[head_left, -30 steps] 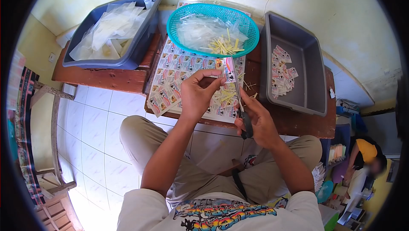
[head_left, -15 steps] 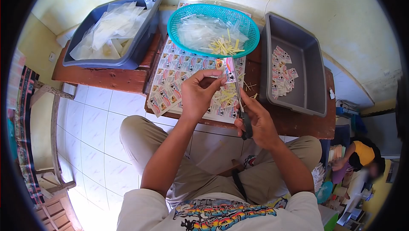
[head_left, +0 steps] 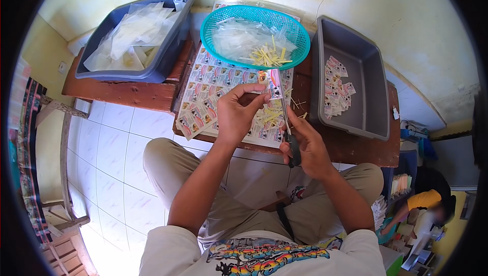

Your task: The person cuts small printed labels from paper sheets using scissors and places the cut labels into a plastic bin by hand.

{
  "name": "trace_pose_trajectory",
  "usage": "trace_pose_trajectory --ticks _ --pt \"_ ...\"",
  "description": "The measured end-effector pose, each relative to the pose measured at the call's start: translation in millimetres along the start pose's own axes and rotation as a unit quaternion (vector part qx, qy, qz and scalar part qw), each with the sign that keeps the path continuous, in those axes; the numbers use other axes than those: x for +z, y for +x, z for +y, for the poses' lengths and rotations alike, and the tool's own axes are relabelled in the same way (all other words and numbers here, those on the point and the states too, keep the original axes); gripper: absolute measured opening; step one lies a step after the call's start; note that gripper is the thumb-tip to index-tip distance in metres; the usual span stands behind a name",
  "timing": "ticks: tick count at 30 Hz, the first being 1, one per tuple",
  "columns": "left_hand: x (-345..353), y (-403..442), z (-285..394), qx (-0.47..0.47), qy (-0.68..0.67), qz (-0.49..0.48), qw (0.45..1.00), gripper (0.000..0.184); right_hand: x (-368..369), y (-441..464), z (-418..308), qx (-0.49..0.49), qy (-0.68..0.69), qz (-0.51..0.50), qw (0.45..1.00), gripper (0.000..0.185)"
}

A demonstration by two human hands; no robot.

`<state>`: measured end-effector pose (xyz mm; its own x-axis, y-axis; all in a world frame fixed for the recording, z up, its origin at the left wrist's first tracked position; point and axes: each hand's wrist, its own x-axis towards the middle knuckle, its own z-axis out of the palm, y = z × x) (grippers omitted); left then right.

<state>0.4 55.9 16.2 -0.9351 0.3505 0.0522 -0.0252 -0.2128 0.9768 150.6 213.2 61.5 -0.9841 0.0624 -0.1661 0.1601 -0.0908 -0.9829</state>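
Observation:
Between the thumb and forefinger of my left hand is a small printed label, held up over the table. My right hand grips black-handled scissors; their blades point away from me and lie along the right edge of the label. Beneath my hands, printed label sheets cover part of the wooden table, with thin yellowish paper strips scattered on them. Cut labels lie in a pile inside the grey tub on the right.
A turquoise basket at the back holds clear plastic bags and yellow strips. Left of it, a blue-grey tub is filled with translucent sheets. The wooden table edge is near my knees. Another person bends at far right.
My hands, the label and the scissors stay almost where they were. The other person at far right has shifted posture, with an arm now reaching lower.

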Motion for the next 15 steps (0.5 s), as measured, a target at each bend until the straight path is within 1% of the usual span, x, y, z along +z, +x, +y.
trace_pose_trajectory --ticks 2,4,8,10,15 --pt "0.1 0.3 0.1 0.000 0.000 0.002 1.000 0.023 0.2 0.4 -1.0 0.005 -0.004 0.000 1.000 0.085" --pt "0.2 0.1 0.7 -0.002 -0.002 0.002 1.000 0.024 0.8 1.0 -1.5 -0.004 -0.011 0.001 1.000 0.089" --pt "0.3 0.2 1.8 -0.005 0.001 0.005 1.000 0.024 -0.9 1.1 1.0 -0.008 -0.007 0.000 1.000 0.089" --pt "0.4 0.1 1.4 -0.005 -0.001 0.006 1.000 0.024 -1.6 0.3 0.2 0.001 -0.018 -0.004 1.000 0.086" --pt "-0.6 0.2 1.5 -0.002 0.004 0.003 1.000 0.025 -0.9 1.0 2.5 -0.005 -0.017 0.001 1.000 0.088"
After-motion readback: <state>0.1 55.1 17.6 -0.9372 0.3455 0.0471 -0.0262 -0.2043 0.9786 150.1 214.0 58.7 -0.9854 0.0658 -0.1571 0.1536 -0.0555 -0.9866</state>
